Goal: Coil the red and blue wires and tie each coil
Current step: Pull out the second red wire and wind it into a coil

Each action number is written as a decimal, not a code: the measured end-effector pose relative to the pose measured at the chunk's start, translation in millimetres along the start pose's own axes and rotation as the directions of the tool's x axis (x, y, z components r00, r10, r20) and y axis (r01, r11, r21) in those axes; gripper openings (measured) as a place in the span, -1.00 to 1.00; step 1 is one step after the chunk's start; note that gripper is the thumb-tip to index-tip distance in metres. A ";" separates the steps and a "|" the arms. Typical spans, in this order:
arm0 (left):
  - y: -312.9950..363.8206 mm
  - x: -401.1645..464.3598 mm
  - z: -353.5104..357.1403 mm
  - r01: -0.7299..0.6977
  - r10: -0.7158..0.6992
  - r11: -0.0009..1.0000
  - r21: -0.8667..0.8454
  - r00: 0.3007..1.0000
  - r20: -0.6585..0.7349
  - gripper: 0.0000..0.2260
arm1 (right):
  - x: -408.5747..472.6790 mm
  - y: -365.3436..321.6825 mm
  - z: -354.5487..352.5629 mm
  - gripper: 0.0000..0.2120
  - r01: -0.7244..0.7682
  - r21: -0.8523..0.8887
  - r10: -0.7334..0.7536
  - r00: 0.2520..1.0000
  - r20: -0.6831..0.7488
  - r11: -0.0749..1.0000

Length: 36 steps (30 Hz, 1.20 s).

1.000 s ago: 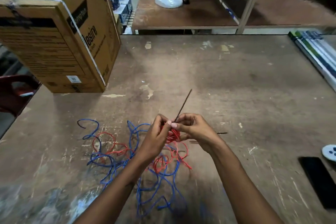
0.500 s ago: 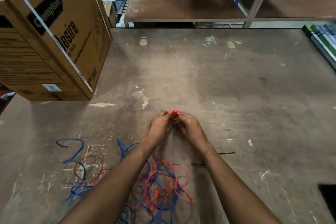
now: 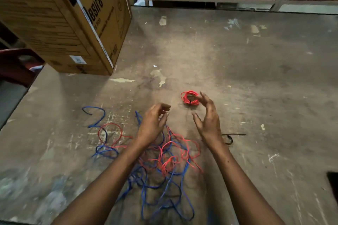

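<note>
Half a second ago both hands were closed together around the small red coil; now they have let go of it and drawn apart, and the coil lies by itself on the table. The left hand (image 3: 154, 124) hovers over the tangle with fingers loosely curled, holding nothing. The right hand (image 3: 207, 118) is spread wide, fingers relaxed, its fingertips just beside the coil but apart from it, also holding nothing.

One small red wire coil (image 3: 189, 97) rests flat on the worn brown wooden table (image 3: 256, 71), in front of the hands. It is a tight oval ring of several turns, its long axis running roughly left to right, bound by a dark tie on its near edge.

Behind the hands lies one loose tangle: thin red plastic-coated wire (image 3: 173, 159) looping through thin blue plastic-coated wire (image 3: 164, 193). How many separate strands of each colour there are cannot be told. One blue end curls away toward the left, and a red loop lies beside it.

Just right of the right wrist lies one thin black tie strip (image 3: 231, 136), its straight tail pointing right.

One large brown cardboard box (image 3: 69, 22) with a white strap stands at the table's far left.
</note>
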<state>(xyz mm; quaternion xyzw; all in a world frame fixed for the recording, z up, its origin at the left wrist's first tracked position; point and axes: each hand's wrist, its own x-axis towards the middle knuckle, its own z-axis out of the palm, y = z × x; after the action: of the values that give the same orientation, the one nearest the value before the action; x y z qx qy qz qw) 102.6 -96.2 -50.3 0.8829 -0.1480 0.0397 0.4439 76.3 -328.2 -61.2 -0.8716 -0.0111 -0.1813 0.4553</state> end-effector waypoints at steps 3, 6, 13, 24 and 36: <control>6.7 -45.8 -25.8 0.022 -0.024 0.999 -0.034 0.998 -0.059 -0.86 | -29.8 -24.0 -6.4 -0.38 -0.089 -0.027 0.089 0.996 -0.019 0.996; 10.0 -87.8 -43.1 -0.013 0.013 1.000 0.007 0.999 -0.051 -0.90 | -63.2 -41.1 -5.9 -0.70 -0.212 -0.102 0.229 0.949 0.214 0.972; -9.6 -137.5 -36.2 -0.095 0.010 0.946 0.309 0.964 0.265 -0.50 | -124.7 -79.0 23.3 -0.52 -0.309 -0.600 0.484 0.862 0.152 0.738; 15.9 -136.0 -68.0 -0.029 0.056 0.981 -0.191 0.988 0.141 -0.79 | -135.1 -117.6 3.4 -0.77 -0.484 0.120 0.481 0.875 0.058 0.867; 69.3 -137.7 -137.8 -0.242 0.302 0.916 -0.320 0.941 0.153 -0.71 | -163.1 -202.4 -23.7 -0.67 -0.359 0.652 0.372 0.920 0.125 0.668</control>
<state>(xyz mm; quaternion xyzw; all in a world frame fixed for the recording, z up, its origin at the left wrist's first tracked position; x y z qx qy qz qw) -40.7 5.6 58.5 0.7764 -0.3178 -0.0098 0.5442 -120.7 -204.9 57.8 -0.6348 0.1042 -0.0785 0.7616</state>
